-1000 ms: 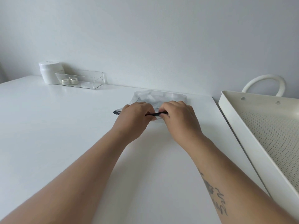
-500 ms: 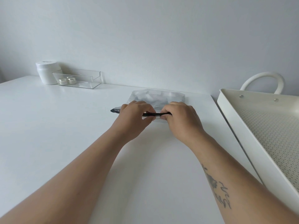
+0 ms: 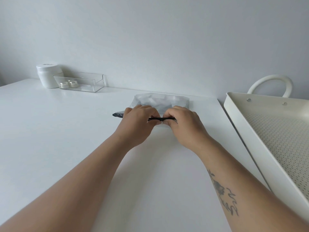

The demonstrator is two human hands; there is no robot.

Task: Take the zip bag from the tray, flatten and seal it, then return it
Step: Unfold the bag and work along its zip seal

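Note:
A clear zip bag (image 3: pixel 161 102) lies flat on the white table (image 3: pixel 66 131) near the far edge, its dark zip strip along the near side. My left hand (image 3: pixel 137 124) pinches the strip left of its middle; a short dark end sticks out past it on the left. My right hand (image 3: pixel 182 124) pinches the strip just to the right, fingertips almost touching the left hand's. The cream perforated tray (image 3: pixel 242 121) with a loop handle stands to the right of the table, with nothing visible in it.
A white jar (image 3: pixel 47 76) and a clear plastic holder (image 3: pixel 82 81) with two small pale items stand at the far left against the wall. The table's right edge runs close beside the tray.
Both hands stay pinched on the zip strip. The right hand has slid slightly right along it, and the bag has barely shifted.

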